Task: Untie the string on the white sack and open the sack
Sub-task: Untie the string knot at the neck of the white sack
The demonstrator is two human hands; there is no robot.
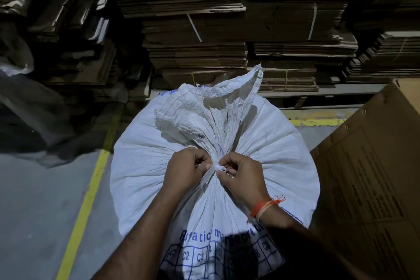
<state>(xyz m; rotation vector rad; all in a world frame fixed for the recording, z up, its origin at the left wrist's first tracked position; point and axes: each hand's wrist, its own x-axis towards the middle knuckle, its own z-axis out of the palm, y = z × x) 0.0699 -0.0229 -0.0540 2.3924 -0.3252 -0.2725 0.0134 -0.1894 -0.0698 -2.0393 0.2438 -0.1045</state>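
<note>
Right below me, on the white sack standing upright against my body, both my hands meet at its gathered neck. My left hand pinches one end of the white string, and my right hand, orange thread at its wrist, grips the knot. Beyond them the sack's loose mouth flares upward. Farther back stand stacks of flattened cardboard.

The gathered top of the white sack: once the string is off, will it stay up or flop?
Probably flop: the gathered top is thin, creased woven fabric, already drooping sideways. It likely spreads out, since only the string between both hands pinches it. The sack looks tightly filled.
</note>
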